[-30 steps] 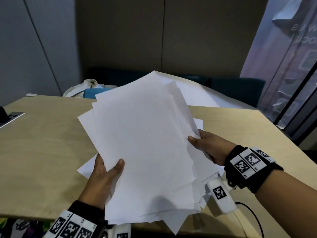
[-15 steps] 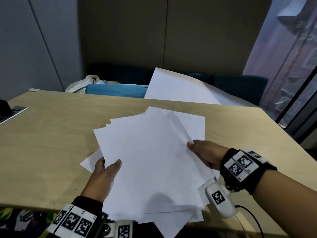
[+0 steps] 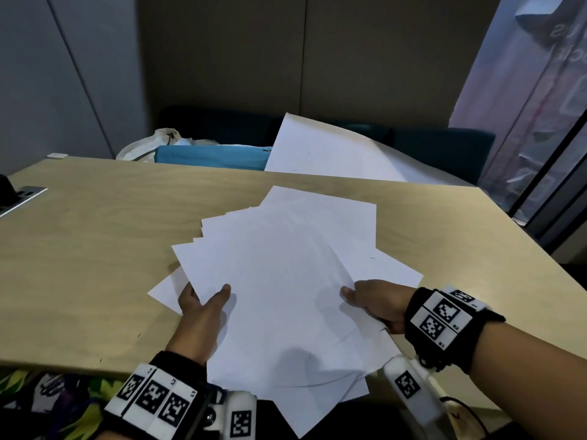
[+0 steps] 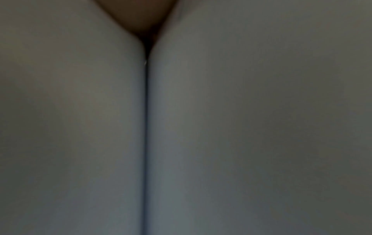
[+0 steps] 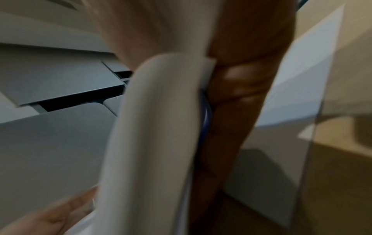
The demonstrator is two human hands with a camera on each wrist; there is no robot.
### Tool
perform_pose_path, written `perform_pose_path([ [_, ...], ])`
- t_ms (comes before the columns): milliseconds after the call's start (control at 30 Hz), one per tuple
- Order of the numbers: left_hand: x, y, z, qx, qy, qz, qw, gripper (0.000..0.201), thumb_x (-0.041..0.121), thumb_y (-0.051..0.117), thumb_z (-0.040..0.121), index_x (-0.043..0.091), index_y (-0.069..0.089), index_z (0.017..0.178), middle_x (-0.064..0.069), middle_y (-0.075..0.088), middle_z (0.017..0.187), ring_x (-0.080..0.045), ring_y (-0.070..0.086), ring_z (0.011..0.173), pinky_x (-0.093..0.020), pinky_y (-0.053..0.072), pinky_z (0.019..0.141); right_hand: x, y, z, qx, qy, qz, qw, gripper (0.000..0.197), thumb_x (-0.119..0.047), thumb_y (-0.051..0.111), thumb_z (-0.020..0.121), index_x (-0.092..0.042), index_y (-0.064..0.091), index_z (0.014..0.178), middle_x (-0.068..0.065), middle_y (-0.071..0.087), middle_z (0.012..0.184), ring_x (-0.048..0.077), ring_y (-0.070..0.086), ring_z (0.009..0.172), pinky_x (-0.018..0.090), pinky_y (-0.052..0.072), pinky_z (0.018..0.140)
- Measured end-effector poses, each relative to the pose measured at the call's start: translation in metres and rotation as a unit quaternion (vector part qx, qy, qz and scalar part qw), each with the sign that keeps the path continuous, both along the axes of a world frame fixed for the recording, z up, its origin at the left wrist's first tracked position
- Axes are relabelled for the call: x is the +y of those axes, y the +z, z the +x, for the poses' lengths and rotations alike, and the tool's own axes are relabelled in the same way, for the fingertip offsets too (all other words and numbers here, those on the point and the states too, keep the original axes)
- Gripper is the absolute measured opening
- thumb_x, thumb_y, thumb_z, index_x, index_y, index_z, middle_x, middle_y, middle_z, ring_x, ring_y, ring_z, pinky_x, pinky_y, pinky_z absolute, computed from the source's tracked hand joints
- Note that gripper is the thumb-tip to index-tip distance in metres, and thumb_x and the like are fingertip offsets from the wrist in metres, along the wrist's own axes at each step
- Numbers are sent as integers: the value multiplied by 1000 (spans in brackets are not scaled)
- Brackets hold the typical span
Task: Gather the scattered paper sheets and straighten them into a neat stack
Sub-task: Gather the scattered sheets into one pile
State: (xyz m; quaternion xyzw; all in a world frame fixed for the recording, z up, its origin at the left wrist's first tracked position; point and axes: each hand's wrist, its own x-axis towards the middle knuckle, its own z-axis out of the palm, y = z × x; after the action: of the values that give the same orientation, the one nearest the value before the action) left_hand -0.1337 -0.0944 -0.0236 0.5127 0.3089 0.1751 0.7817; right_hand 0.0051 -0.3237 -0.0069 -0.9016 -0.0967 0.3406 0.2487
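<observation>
The sheets (image 3: 279, 296) are plain white paper, fanned into a loose, uneven pile with corners sticking out at many angles. The near corners hang past the table's front edge; the far ones lie over the table (image 3: 95, 249). One sheet pokes out low on the left, under the left hand.

The left hand (image 3: 200, 315) grips the pile's left edge: the thumb lies on top of the paper, and the fingers are hidden beneath it, so it clamps the paper between them. The right hand (image 3: 378, 304) grips the right edge the same way, thumb on top pointing inward, fingers tucked under. In the right wrist view, blurred sheets (image 5: 60, 143) curl against the hand (image 5: 241, 87), with staggered edges showing on the left. The left wrist view is filled with grey paper (image 4: 241, 127) pressed close; no fingers can be made out there.

Beyond the far table edge lie a blue box (image 3: 209, 157), a white bag (image 3: 149, 146) and one large sheet (image 3: 333, 154) propped up at a slant.
</observation>
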Motion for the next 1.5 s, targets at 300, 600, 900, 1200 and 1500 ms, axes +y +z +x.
perform_pose_path([
  [300,-3,-19,-3,13,-48,24,998,44,3,60,91,4,41,131,-9,63,115,-19,60,98,-27,44,82,0,1,-13,-30,53,-57,997,48,-65,31,92,-22,41,73,-5,52,64,13,50,58,24,40,67],
  [600,-2,-10,-15,-38,-113,62,991,67,-18,55,81,13,38,138,-14,59,129,-33,58,118,-50,44,100,-11,1,6,26,-49,82,995,53,-49,75,72,-2,53,83,12,46,55,20,37,45,29,42,42],
  [900,-2,-3,-12,4,-159,67,985,49,-4,68,82,12,51,124,-7,68,116,-24,66,104,-38,50,91,4,4,2,100,-2,140,985,44,4,72,76,-13,59,115,19,68,103,15,70,74,18,50,56],
  [1200,41,-3,-14,-22,-100,77,992,64,-23,53,82,11,42,136,-14,59,128,-27,60,108,-42,41,101,-4,54,71,-52,-120,48,990,31,-7,64,88,-6,52,117,12,64,88,26,61,69,39,55,67],
  [1500,50,-26,-5,20,-98,53,994,51,-20,44,88,4,42,133,-18,54,130,-22,60,97,-32,43,83,16,39,107,-185,-30,-226,956,61,-76,55,71,-15,56,72,3,55,68,23,59,71,27,46,67],
])
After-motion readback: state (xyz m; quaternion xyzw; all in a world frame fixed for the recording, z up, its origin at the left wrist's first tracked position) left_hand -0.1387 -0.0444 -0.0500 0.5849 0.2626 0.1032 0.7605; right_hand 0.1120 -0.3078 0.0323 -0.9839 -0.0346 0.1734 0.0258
